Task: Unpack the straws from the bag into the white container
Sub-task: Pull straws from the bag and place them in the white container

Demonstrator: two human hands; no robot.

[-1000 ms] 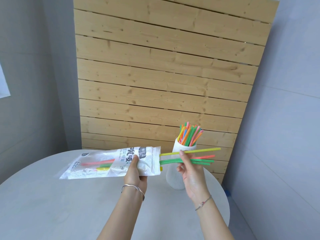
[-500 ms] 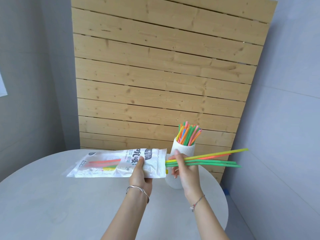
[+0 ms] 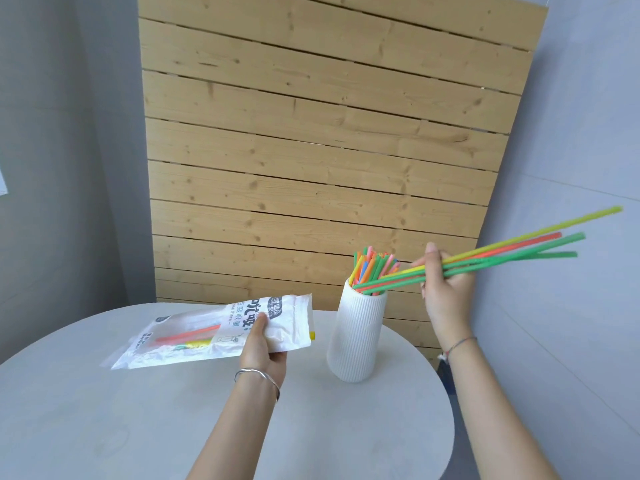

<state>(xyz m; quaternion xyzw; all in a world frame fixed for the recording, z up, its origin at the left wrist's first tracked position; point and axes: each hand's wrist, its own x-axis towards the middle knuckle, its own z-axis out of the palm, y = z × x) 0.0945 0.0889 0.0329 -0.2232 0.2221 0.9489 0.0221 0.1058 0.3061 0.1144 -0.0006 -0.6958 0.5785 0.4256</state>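
The right hand [image 3: 448,289] is closed around a small bunch of straws [image 3: 502,252] held up in the air, and the long straws slant up to the right, with their low ends just over the full white container [image 3: 356,337], whose own straws are in the way there. The left hand [image 3: 265,351] pinches the bag [image 3: 214,337] above the round table [image 3: 104,410], with the bag lying long from left to right. A few straws show dimly inside the bag, and how many I cannot tell.
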